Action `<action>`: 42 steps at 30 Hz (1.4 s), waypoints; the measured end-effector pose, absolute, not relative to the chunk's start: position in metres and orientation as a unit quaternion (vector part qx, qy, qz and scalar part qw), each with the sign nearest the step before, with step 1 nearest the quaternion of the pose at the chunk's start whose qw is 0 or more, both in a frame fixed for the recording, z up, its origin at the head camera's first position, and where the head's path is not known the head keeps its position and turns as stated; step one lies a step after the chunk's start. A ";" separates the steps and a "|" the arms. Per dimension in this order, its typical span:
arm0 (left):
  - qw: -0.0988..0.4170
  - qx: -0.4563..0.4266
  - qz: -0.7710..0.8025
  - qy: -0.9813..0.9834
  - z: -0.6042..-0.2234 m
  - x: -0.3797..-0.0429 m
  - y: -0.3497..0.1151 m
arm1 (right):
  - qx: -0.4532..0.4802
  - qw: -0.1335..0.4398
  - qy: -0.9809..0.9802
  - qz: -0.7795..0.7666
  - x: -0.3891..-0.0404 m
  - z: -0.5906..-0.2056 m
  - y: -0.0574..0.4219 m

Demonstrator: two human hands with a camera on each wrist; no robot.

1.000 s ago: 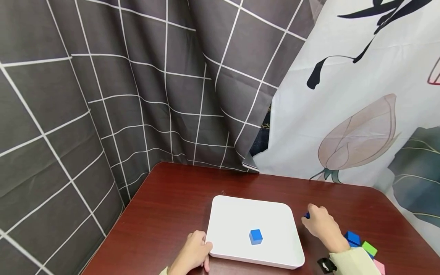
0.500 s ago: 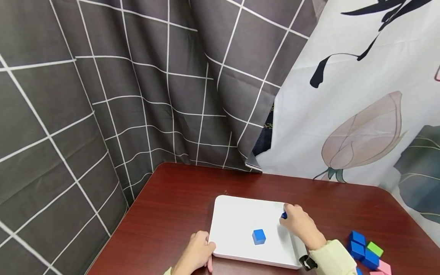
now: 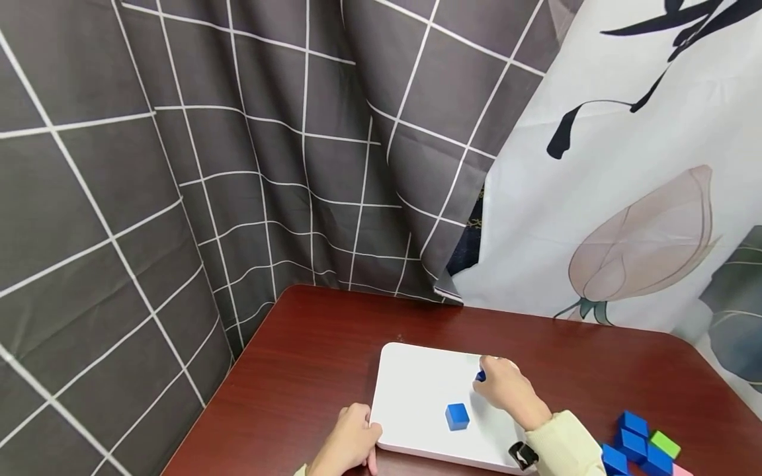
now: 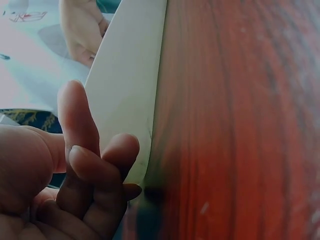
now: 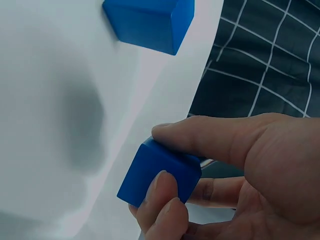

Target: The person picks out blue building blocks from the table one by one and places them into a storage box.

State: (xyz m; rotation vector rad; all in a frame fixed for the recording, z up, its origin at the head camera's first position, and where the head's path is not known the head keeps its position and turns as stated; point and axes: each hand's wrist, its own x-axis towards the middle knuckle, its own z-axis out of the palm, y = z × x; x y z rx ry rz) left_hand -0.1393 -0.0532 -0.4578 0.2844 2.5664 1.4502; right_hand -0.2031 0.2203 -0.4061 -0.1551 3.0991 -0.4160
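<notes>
my left hand sits nearest me at about seven o'clock, fingers curled round the near left corner of the tray, holding it on the table. the left wrist view shows those fingers bent against the tray's edge.

at five o'clock, off the tray, a pile of spare blocks lies on the table: several blue, one green, a bit of pink at the frame edge.

one blue cube lies on the tray, near its middle.

just past it, toward one o'clock, my right hand hovers over the tray, thumb and fingertips clamped on a second blue cube. i can't tell if it touches the tray.

i judge the work barely begun: one cube set down, a second in my grip above the tray, the pile not yet touched.

farthest off hang a checked curtain and a floral one.
</notes>
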 end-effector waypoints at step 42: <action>0.109 0.081 0.517 0.845 -0.458 -0.133 -0.058 | 0.077 0.095 0.981 -0.149 -0.204 -0.381 0.320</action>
